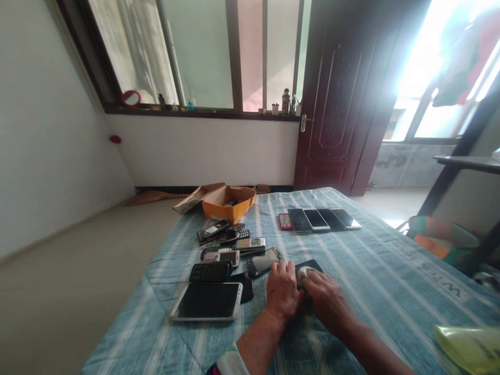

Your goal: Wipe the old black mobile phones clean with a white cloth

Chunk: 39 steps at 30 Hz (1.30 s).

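A dark flat smartphone lies on the striped bedcover, partly hidden under both hands. My left hand is closed on its left edge, with the fingers curled. My right hand pinches a white wad, perhaps tissue or cloth, and presses it on the phone's surface. Just left of my left hand lies a grey-screened phone. Further left are several old keypad phones in a loose pile and a large white-framed phone or tablet, screen up.
An open orange box stands at the cover's far left edge. Several smartphones lie in a row at the back, beside a small pink phone. A yellow packet lies at the near right. Beyond is a brown door.
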{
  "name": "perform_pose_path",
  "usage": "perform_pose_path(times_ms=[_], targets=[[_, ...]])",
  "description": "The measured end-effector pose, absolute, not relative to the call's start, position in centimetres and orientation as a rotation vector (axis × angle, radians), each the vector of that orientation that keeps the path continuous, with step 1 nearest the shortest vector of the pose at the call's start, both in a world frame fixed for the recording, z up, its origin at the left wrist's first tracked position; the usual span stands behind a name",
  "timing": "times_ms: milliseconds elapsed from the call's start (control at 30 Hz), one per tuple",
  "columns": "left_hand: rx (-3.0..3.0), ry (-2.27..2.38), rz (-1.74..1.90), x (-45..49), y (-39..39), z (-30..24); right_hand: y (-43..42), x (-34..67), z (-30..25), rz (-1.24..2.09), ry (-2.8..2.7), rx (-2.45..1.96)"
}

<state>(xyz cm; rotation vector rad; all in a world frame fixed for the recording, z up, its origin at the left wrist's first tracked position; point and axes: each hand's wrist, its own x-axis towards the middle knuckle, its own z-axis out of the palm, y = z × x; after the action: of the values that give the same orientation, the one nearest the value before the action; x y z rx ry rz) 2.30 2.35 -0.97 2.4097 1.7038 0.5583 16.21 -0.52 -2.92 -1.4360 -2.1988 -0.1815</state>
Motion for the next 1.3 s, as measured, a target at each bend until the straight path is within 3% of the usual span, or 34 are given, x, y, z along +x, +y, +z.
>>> perform_pose_path(times_ms=[133, 400, 733, 1067, 1300], targets=[[2.401, 1.674, 0.571, 2.1, 2.3, -0.8, -0.2, 15.9, -3.2, -0.139, -2.201, -1.346], [2.346, 1.623, 0.598, 1.3, 2.3, -1.2, 0.4, 17.8, -2.9, -0.079, -2.139, -1.624], [2.298, 1.447, 0.731, -0.1, 2.6, -2.0, 0.0, 14.1, -4.2, -0.035, -2.249, -1.267], [2.249, 1.431, 0.771, -0.3, 3.0, -2.9, 2.1, 15.6, -3.1, 0.002, -2.077, -1.750], [2.109, 1.377, 0.887, -0.5, 2.8, -3.1, 2.3, 12.3, -1.4, 0.187, -2.216, -1.528]])
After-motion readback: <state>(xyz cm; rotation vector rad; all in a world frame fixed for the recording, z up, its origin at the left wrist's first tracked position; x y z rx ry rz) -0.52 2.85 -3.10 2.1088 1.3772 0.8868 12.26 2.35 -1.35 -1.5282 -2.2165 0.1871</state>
